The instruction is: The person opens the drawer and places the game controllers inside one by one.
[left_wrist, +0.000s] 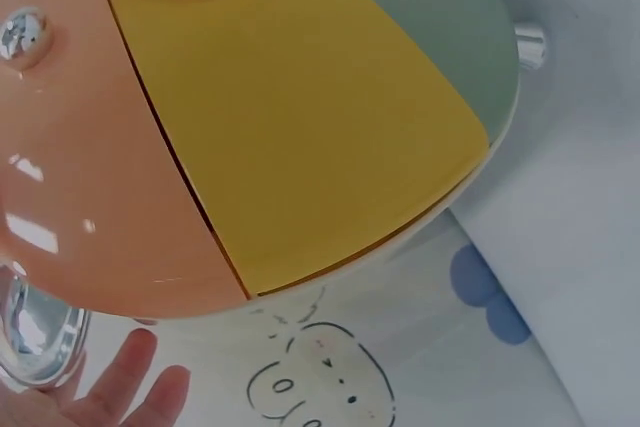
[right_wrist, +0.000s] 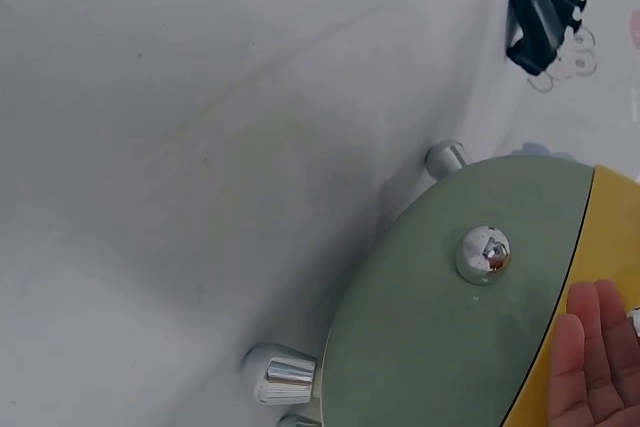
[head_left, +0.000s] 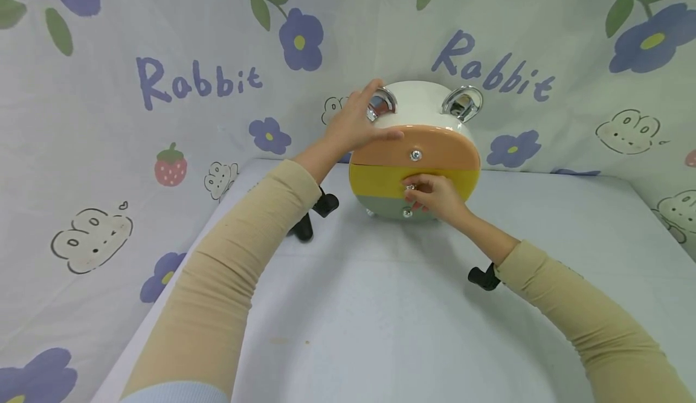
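Observation:
A small round drawer cabinet (head_left: pixel 421 102) stands upright on the table, with a white body and two chrome ring-shaped ears on top. Its front has an orange drawer (head_left: pixel 446 143), a yellow drawer (head_left: pixel 375 180) and a green drawer (head_left: pixel 375 206), each with a round chrome knob. My left hand (head_left: pixel 356 119) rests on the cabinet's upper left by the chrome ear (left_wrist: pixel 42 332), fingers extended and thumb across the orange front. With thumb and fingers, my right hand (head_left: pixel 437 196) pinches the yellow drawer's knob (head_left: pixel 411 186). A thin dark gap lines the yellow front in the left wrist view.
The cabinet stands on a white tabletop (head_left: pixel 348 318) near a printed cloth backdrop (head_left: pixel 212 22). Black device parts (head_left: pixel 302 228) show beside the left forearm, and another black piece (head_left: pixel 483 278) is at the right wrist. Short chrome feet (right_wrist: pixel 285 377) support the cabinet.

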Demonstrator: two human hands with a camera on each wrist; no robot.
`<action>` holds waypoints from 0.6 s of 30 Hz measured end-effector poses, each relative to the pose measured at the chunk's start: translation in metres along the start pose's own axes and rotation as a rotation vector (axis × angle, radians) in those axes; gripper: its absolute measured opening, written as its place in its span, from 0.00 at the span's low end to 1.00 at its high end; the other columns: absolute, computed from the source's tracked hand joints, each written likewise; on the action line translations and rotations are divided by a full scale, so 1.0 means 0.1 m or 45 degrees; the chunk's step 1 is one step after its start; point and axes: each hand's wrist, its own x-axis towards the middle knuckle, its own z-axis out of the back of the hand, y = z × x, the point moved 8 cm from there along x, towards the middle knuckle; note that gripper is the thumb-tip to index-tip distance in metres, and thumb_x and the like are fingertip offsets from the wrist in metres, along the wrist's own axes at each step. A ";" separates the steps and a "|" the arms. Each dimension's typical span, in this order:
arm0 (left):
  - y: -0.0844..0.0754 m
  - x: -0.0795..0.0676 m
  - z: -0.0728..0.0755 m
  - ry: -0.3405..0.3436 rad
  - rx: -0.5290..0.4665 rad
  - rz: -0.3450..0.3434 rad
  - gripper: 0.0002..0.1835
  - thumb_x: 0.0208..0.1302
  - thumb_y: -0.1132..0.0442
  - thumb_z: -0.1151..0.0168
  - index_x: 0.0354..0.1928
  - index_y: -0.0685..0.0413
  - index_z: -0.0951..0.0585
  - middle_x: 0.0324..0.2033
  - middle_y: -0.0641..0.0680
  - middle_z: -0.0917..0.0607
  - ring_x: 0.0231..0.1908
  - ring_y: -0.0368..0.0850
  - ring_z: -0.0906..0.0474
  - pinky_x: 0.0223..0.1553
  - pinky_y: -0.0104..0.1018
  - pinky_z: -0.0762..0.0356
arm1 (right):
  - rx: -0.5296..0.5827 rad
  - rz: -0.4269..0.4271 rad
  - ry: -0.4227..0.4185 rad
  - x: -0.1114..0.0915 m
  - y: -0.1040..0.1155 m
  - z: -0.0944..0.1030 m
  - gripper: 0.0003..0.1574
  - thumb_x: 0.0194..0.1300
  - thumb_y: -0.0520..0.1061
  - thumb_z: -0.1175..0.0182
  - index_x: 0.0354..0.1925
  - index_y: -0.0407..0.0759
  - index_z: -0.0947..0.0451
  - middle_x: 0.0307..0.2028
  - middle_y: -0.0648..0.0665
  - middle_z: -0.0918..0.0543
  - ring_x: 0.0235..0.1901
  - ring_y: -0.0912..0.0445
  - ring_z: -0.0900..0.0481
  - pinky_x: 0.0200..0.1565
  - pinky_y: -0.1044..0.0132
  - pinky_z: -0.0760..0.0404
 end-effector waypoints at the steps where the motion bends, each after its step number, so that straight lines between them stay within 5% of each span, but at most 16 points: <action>1: 0.00 0.00 0.00 -0.001 -0.004 -0.002 0.55 0.40 0.32 0.34 0.69 0.35 0.51 0.63 0.57 0.39 0.56 0.51 0.34 0.49 0.49 0.30 | -0.003 0.001 0.002 0.00 0.00 0.00 0.17 0.61 0.41 0.40 0.47 0.34 0.23 0.33 0.34 0.17 0.28 0.44 0.19 0.28 0.65 0.23; 11: -0.02 0.02 -0.01 -0.002 -0.011 -0.016 0.56 0.39 0.33 0.33 0.69 0.36 0.51 0.63 0.57 0.39 0.58 0.50 0.36 0.50 0.48 0.30 | 0.014 0.048 0.048 0.03 0.01 0.03 0.16 0.61 0.39 0.41 0.47 0.32 0.24 0.32 0.33 0.18 0.28 0.41 0.19 0.28 0.64 0.21; 18: -0.01 0.03 -0.02 -0.009 0.002 -0.007 0.56 0.40 0.33 0.33 0.69 0.36 0.52 0.62 0.58 0.39 0.56 0.50 0.34 0.47 0.47 0.29 | -0.181 0.250 0.033 0.01 0.09 0.02 0.13 0.60 0.36 0.41 0.45 0.34 0.24 0.28 0.38 0.18 0.24 0.50 0.20 0.29 0.66 0.20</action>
